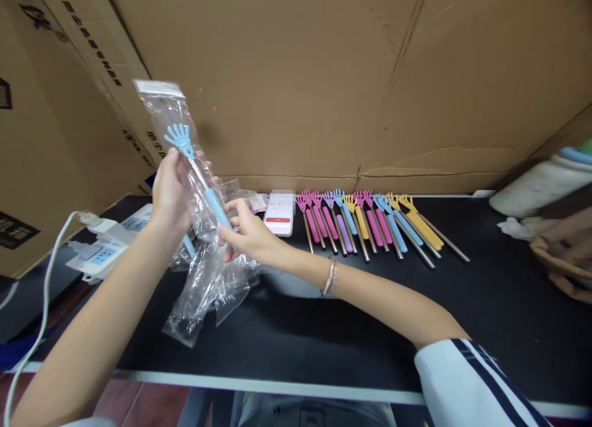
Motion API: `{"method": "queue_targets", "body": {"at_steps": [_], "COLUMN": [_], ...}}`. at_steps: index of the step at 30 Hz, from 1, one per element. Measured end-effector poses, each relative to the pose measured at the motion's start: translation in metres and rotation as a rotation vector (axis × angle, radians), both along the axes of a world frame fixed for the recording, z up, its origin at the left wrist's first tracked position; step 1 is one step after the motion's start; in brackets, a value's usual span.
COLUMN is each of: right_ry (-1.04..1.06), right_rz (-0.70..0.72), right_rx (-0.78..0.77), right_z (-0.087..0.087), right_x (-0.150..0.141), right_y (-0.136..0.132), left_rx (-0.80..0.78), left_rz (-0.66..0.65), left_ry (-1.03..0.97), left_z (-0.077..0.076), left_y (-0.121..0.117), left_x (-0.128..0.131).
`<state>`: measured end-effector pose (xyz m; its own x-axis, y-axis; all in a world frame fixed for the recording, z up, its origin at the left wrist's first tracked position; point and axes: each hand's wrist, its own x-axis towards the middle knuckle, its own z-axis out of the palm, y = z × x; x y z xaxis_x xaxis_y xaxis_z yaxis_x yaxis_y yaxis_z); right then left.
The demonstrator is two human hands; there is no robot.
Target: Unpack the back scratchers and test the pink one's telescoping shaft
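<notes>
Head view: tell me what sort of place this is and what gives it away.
Probably a makeshift indoor work desk: a row of back scratchers lies on the black tabletop, clear plastic bags are close by, and a large cardboard panel stands behind.

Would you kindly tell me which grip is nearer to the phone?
Right. In the picture, the right grip is just left of the phone and slightly lower; the left grip is farther left and higher.

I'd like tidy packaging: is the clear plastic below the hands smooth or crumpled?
Crumpled: the clear plastic below the right hand shows many creases and uneven highlights.
</notes>
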<state>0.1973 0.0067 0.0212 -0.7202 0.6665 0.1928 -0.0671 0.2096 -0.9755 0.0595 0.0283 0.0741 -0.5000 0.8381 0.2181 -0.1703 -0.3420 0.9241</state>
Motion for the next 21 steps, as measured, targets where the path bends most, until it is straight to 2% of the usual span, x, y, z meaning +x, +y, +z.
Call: {"method": "queue_targets", "body": {"at_steps": [3,7,11,13,17,21], "right_ry": [-0.061,-0.23,-0.481,-0.584,-0.715,-0.874], "right_rz": [-0.043,-0.073,-0.198,-0.269,-0.324,-0.357], "right_rx": [0.097,0.253,0.537,0.694,0.877,0.886], "right_z": [0.001,0.0,0.0,0.001,0.004,0.0], "right_x": [-0.001,0.004,0.017,0.027,0.058,0.113], "right_y": [-0.001,0.0,0.002,0.002,-0.002,-0.009], "left_rx": [-0.019,0.021,0.115,0.164,0.21,0.214], "left_rz": [-0.07,-0.019,0.086,0.091,0.107,0.159], "left_ry": [-0.018,-0.045,-0.135,-0.134,-0.173,-0.112], "left_z": [0.003,0.01,0.022,0.027,0.037,0.043], "left_y": [-0.002,0.001,0.01,0.013,0.009,-0.008], "left_x": [-0.004,-0.021,-0.039,-0.047,-0.068,-0.106]}}
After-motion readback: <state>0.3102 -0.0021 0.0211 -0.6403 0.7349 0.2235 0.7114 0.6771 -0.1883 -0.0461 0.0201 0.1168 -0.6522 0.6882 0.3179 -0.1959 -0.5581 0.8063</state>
